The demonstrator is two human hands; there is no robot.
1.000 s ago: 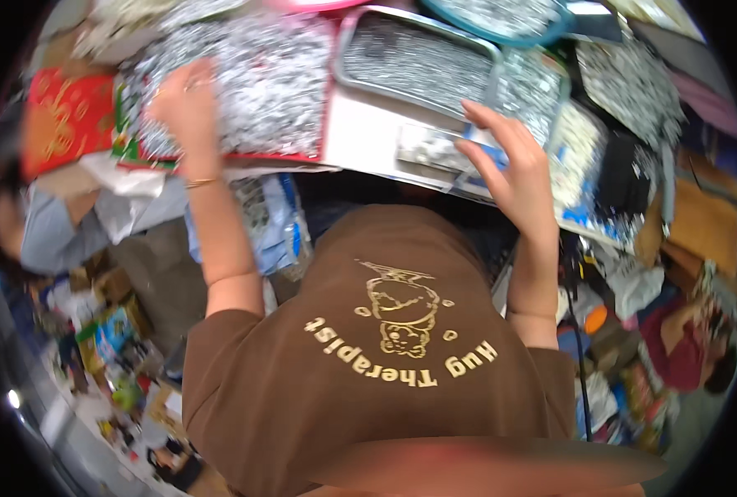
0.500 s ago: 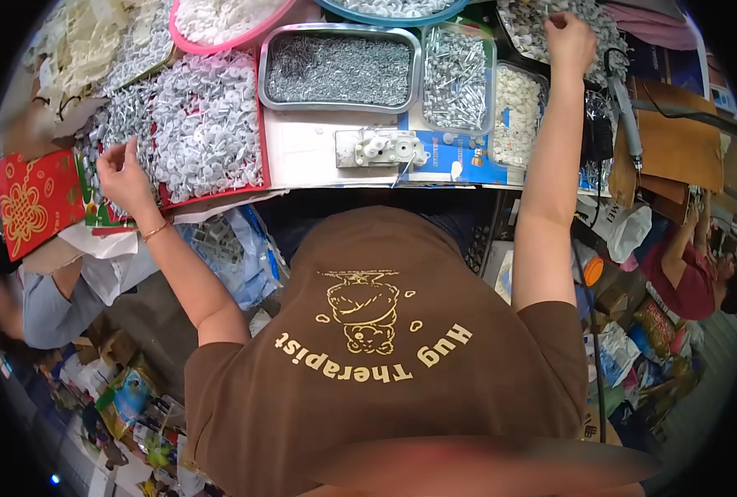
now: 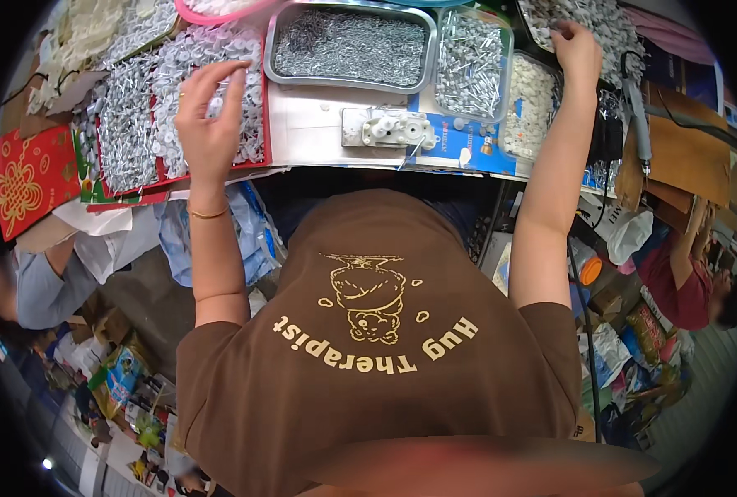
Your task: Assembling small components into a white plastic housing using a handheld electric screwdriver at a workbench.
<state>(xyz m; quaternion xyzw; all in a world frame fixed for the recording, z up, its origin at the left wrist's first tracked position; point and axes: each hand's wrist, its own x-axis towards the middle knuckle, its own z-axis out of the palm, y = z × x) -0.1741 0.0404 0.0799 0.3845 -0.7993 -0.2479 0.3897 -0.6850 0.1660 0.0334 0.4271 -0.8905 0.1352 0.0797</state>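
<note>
My left hand (image 3: pixel 211 116) hovers above a red-edged box of small white plastic parts (image 3: pixel 173 124). Its thumb and forefinger tips come together in a pinch; anything between them is too small to make out. At the far right, my right hand (image 3: pixel 578 56) is pinched over a dark tray of small grey-white parts (image 3: pixel 617 37), and what its fingertips hold is hidden. Between my arms a small white gear assembly (image 3: pixel 397 130) lies on the table, apart from both hands. Left of the white parts is a heap of shiny metal pins (image 3: pixel 128 124).
A metal tray of tiny metal pieces (image 3: pixel 352 50) and clear tubs of metal pins (image 3: pixel 469 62) and cream pieces (image 3: pixel 527 116) line the back. An electric screwdriver-like tool (image 3: pixel 636 116) hangs at right. Co-workers' arms (image 3: pixel 57 257) show at both sides.
My left hand has moved right and forward, from the metal pins to above the white parts. The right hand stays over the far-right tray. The view has shifted slightly.
</note>
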